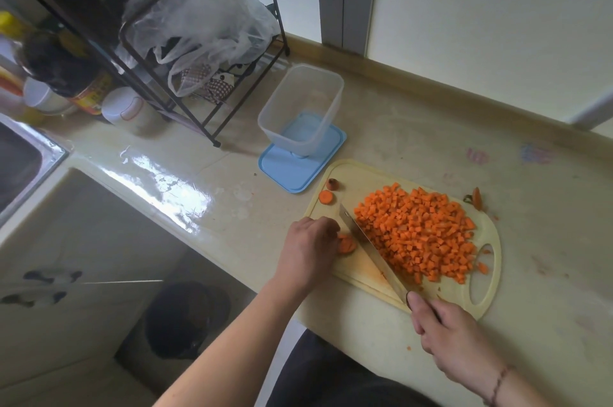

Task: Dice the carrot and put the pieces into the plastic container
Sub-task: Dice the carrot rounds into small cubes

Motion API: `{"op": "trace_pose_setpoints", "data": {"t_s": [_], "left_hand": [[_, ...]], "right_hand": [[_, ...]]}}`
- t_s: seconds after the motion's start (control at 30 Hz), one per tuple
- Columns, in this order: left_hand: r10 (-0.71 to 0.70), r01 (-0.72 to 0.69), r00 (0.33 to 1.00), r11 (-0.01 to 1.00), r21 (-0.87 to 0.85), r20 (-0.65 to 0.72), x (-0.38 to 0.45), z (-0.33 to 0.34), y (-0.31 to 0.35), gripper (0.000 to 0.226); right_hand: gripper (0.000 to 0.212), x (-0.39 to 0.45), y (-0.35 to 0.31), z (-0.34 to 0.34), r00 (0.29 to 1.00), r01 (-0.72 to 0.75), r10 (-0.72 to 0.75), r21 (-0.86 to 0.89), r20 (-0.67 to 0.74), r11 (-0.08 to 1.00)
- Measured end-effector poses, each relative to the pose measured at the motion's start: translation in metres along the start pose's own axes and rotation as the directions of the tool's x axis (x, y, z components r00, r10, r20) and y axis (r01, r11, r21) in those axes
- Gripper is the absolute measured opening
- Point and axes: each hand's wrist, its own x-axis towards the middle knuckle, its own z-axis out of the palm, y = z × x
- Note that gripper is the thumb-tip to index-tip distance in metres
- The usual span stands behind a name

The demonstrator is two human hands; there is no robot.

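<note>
Carrot (346, 244) slices pinned under the curled left hand (310, 249) risk a nicked fingertip as the right hand (444, 330) grips the knife (368, 247) close beside.

The left hand (310, 249) lies knuckles-up, fingers curled under. The right hand (447, 333) grips nearer, forefinger stretched forward.

The pale yellow plastic cutting board (358, 174) looks matt and orange-stained. The knife's steel blade (368, 249) shines smoothly. The clear rectangular plastic container (326, 101) is cloudy, standing on a smooth blue plastic lid (285, 171). The cream countertop (172, 171) gleams glossy. The black wire rack (199, 114) holds a thin crinkled translucent plastic bag (205, 8).
</note>
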Motion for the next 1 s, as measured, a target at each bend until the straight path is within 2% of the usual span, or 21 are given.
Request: {"op": "trace_pose_setpoints", "data": {"t_s": [0.1,0.2,0.3,0.47,0.6,0.83,1.0], "left_hand": [[0.050,-0.050,0.998,0.999,-0.010,0.026,-0.013,-0.004,-0.004,0.013],[0.063,-0.060,0.997,0.996,-0.062,0.054,-0.022,-0.006,-0.004,0.023],[0.084,-0.082,0.995,0.996,-0.040,0.056,-0.022,0.001,0.000,0.033],[0.057,-0.054,0.997,0.997,-0.051,0.052,-0.022,0.011,-0.001,0.026],[0.105,-0.102,0.994,0.992,-0.073,0.028,-0.024,0.012,-0.005,0.032],[0.079,-0.077,0.997,0.986,-0.151,0.006,-0.031,0.015,-0.003,0.028],[0.118,-0.120,0.993,0.986,-0.116,-0.023,-0.035,0.021,0.004,0.025]], "right_hand": [[0.050,0.000,0.000,-0.001,1.000,0.000,0.000,0.003,0.002,1.000],[0.048,-0.001,-0.001,-0.001,1.000,-0.013,0.013,0.024,0.002,1.000],[0.048,-0.001,-0.003,-0.001,1.000,-0.010,0.010,0.023,0.007,1.000],[0.048,-0.002,-0.003,-0.003,1.000,0.012,-0.012,0.005,0.006,1.000],[0.048,-0.004,-0.002,-0.002,1.000,0.025,-0.025,0.007,-0.001,1.000],[0.048,-0.011,0.000,0.007,0.999,0.026,-0.027,0.019,0.024,0.999],[0.049,-0.014,0.001,0.007,0.998,0.036,-0.037,0.013,0.044,0.999]]}}
